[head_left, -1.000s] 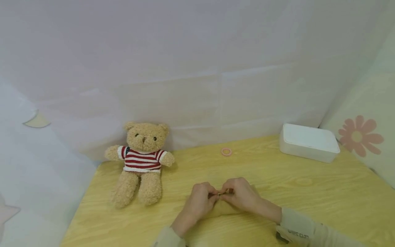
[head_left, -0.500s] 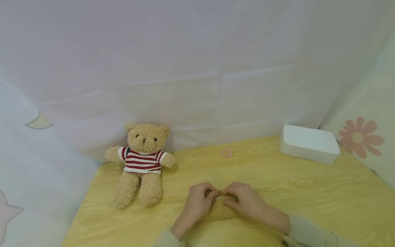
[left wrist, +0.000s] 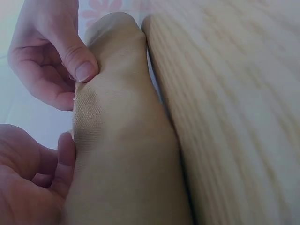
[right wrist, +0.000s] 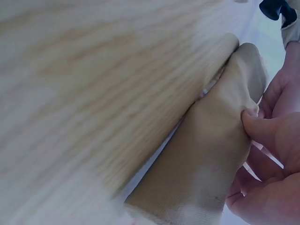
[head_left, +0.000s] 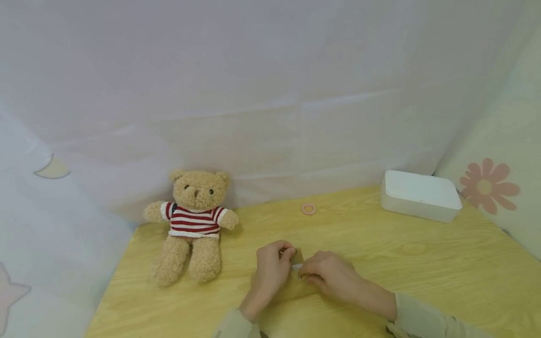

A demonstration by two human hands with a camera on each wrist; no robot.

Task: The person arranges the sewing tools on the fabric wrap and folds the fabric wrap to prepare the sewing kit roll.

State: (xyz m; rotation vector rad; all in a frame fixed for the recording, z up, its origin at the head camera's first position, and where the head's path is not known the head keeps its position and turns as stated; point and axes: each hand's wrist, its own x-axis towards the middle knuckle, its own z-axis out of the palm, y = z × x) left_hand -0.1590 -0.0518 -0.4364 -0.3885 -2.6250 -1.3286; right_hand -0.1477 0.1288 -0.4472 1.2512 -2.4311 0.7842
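Note:
A soft tan pouch (head_left: 291, 292) with a leathery surface lies on the wooden table between both hands. Its small flap (head_left: 299, 256) stands raised, and a strip of white shows just beneath. My left hand (head_left: 270, 272) pinches the flap's left side between thumb and fingers. My right hand (head_left: 336, 277) pinches the near edge of the opening, by a tiny shiny spot. From the left wrist, the right thumb (left wrist: 84, 70) presses on the pouch's front face. The right wrist view shows the pouch (right wrist: 201, 154) long and flattish; its inside is hidden.
A teddy bear (head_left: 196, 220) in a red-and-white striped sweater sits at the left. A pink ring (head_left: 308, 209) lies farther back on the table (head_left: 405, 253). At the back right stands a white lidded box (head_left: 420, 197), near the cloth backdrop (head_left: 253, 117).
The pouch's flap has come up and away from its front, baring a white strip. A small silver snap showed half a second ago. The right hand has moved slightly nearer the body.

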